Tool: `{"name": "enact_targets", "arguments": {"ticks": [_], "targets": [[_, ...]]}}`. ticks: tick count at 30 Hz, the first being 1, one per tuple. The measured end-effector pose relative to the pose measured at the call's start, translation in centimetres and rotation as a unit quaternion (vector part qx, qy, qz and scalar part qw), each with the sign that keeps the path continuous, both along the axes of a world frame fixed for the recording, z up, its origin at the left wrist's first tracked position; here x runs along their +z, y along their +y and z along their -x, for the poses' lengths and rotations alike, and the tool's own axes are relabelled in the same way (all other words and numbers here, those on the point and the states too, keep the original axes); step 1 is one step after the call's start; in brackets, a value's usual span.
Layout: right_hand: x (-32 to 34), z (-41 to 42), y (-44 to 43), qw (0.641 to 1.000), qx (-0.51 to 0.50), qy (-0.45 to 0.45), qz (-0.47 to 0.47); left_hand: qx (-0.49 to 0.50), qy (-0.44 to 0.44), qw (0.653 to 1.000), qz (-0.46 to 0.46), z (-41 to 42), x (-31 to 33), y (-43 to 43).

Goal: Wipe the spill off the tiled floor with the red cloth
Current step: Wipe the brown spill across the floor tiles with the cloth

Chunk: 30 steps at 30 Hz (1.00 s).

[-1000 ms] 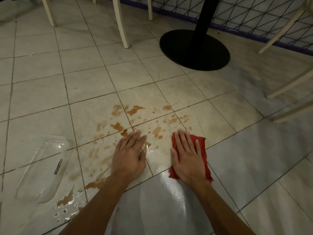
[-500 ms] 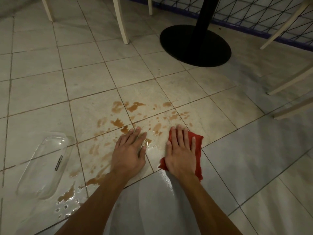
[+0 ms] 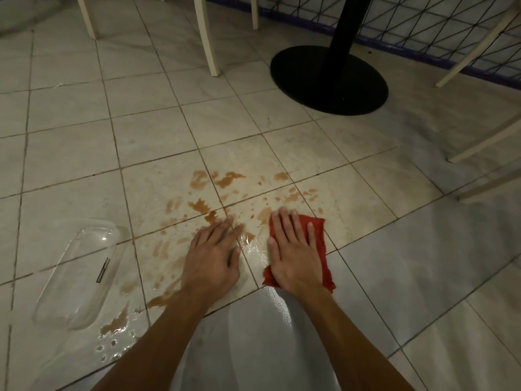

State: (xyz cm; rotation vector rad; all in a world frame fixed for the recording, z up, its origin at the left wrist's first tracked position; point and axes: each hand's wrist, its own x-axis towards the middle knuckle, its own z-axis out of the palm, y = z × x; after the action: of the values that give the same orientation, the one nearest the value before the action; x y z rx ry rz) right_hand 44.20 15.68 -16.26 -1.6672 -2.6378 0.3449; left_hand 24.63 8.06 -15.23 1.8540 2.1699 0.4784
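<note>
A brown spill [image 3: 222, 180] lies in blotches and streaks across several pale floor tiles [image 3: 152, 122]. My right hand [image 3: 296, 253] lies flat, fingers spread, pressing the red cloth [image 3: 321, 244] onto the floor at the spill's right edge. The cloth shows around the hand, mostly on its right side. My left hand [image 3: 212, 256] rests flat on the wet tile just left of the cloth, holding nothing. More brown puddles [image 3: 118, 324] sit near the lower left.
A clear plastic container [image 3: 76, 272] lies tipped on the floor at the left. A black round table base [image 3: 329, 80] stands beyond the spill. White chair legs [image 3: 207, 38] stand behind, others at the right [image 3: 485, 139]. A wire fence runs along the back.
My right hand slid the red cloth a little leftward toward the spill and my left hand. The left hand stayed planted. The view shifted slightly.
</note>
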Motion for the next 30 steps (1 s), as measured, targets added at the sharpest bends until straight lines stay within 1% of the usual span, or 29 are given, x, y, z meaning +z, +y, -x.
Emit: {"name": "enact_targets", "arguments": {"ticks": [3,4,5,7,10,11,12,13,15,17,18,19,20,23,24,25,27,30], "targets": [[-0.7,-2.2,-2.0,0.992,0.125,0.011,-0.021,-0.003,0.001,1.0,-0.001,0.2,-0.1,0.0],[-0.8,-3.3,-2.3,0.988,0.153,0.012,-0.025,-0.004,0.0,1.0,0.0,0.3,-0.1,0.1],[-0.9,-4.3,-2.2,0.987,0.159,0.012,-0.027,-0.004,0.0,1.0,-0.001,0.3,-0.1,0.1],[-0.9,-5.0,-1.1,0.994,0.11,0.007,-0.025,-0.001,-0.002,1.0,-0.004,0.3,-0.2,0.1],[-0.5,-2.4,0.9,1.0,-0.02,-0.013,-0.006,0.003,-0.002,1.0,-0.008,0.1,-0.3,0.0],[-0.3,-1.1,1.1,0.999,-0.041,-0.014,-0.002,0.006,-0.002,1.0,-0.01,0.0,-0.3,-0.1],[-0.1,-0.1,1.0,0.999,-0.041,-0.011,0.001,0.007,-0.004,1.0,-0.011,0.0,-0.3,-0.1],[0.0,0.6,0.6,1.0,-0.02,-0.003,0.002,0.006,-0.005,1.0,-0.009,0.0,-0.3,0.0],[-0.2,0.2,-0.9,0.998,0.064,0.015,-0.008,0.005,-0.003,1.0,-0.006,0.0,-0.2,-0.1],[-0.7,-1.8,-2.1,0.989,0.148,0.024,-0.019,0.001,-0.002,1.0,-0.003,0.3,-0.2,0.0],[-0.8,-3.0,-2.2,0.986,0.162,0.022,-0.02,-0.002,-0.002,1.0,-0.001,0.3,-0.2,0.0],[-0.8,-3.8,-1.9,0.988,0.15,0.016,-0.021,-0.002,0.0,1.0,-0.001,0.4,-0.2,-0.1],[-0.9,-4.0,-1.3,0.993,0.114,0.007,-0.021,0.0,0.005,1.0,-0.001,0.5,-0.2,-0.1],[-0.5,-1.2,1.2,1.0,-0.021,-0.016,-0.003,-0.002,0.016,1.0,0.004,0.8,-0.4,-0.3],[-0.3,0.2,1.5,0.999,-0.041,-0.016,0.002,-0.001,0.017,1.0,0.005,0.8,-0.4,-0.4],[-0.2,1.4,1.4,0.999,-0.04,-0.013,0.004,-0.002,0.02,1.0,0.006,0.9,-0.5,-0.5],[-0.3,2.4,0.0,1.0,0.015,0.003,-0.001,0.0,0.029,1.0,0.009,1.2,-0.5,-0.7],[-0.8,0.0,-2.9,0.99,0.135,0.023,-0.03,0.01,0.041,0.999,0.009,2.1,-0.6,-1.0]]}}
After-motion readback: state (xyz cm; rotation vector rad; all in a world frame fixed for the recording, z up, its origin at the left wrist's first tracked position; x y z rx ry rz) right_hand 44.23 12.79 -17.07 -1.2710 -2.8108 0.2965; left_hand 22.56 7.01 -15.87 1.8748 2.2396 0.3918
